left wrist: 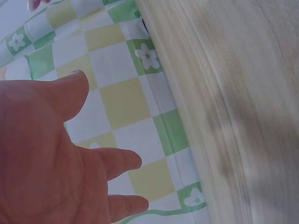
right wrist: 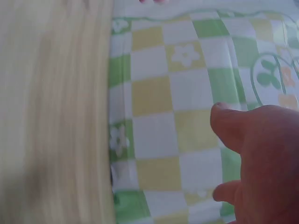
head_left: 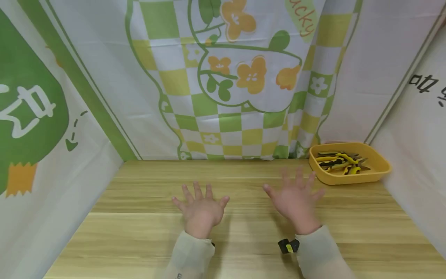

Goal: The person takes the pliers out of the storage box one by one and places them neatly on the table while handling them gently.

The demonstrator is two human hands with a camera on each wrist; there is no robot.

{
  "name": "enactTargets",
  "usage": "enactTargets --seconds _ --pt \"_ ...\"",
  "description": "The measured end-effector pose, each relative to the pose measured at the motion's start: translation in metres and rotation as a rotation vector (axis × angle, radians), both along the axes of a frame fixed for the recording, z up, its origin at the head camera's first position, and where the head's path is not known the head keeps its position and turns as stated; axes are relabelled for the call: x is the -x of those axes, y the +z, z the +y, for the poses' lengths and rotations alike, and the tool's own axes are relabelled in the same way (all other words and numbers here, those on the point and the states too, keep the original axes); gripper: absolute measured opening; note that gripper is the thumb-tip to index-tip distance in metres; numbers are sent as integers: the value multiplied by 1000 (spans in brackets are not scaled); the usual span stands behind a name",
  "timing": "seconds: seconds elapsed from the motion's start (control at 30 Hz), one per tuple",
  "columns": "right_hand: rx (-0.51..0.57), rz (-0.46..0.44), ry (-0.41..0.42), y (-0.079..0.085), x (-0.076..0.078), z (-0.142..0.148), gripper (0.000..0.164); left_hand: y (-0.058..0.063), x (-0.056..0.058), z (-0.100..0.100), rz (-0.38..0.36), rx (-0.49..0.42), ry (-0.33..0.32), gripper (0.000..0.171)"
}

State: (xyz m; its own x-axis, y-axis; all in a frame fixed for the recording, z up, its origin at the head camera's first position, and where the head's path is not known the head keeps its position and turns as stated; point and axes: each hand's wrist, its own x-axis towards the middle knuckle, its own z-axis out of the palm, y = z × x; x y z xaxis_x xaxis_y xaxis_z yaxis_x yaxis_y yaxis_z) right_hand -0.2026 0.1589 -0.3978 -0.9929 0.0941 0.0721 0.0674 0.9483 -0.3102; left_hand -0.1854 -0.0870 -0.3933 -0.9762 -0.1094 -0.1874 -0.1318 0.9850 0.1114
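Beyond spread fingers (head_left: 197, 190), orange "ucky" lettering (head_left: 304, 18) on checkered curtain (head_left: 233, 87).

Tools (head_left: 332, 162) lie in a tray (head_left: 378, 167) far right on the table (head_left: 132, 232), beyond the right hand (head_left: 297, 201).

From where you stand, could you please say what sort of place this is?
Probably a work booth: white, green and yellow patterned cloth-like hangings line three sides of a pale wood-grained tabletop, where a yellow oblong tray holds black and yellow hand tools.
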Motion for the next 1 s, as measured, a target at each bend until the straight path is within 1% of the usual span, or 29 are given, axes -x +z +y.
enactTargets --seconds 0.13,0.27,0.37,0.47,0.57,0.73,0.9,1.0 --pt "78 38 -37 8 7 32 111 -1 0 -2 2 -6 1 87" --pt "132 41 -65 8 14 76 112 -1 0 -4 5 -6 7 86" --pt "148 -3 -95 3 16 111 114 -1 0 -5 2 -6 9 85" --pt "163 -71 -113 -2 17 141 116 -1 0 -6 0 -10 6 85" --pt "202 -142 -101 -9 18 163 116 -2 0 -6 -1 -13 4 84" --pt "261 -225 -61 -19 22 184 115 -5 0 -5 -11 -21 0 86" --pt "298 -257 -1 -23 25 190 111 -5 0 -6 0 -25 -6 86" --pt "309 -270 2 -23 27 191 111 -5 0 -6 10 -25 -11 85"
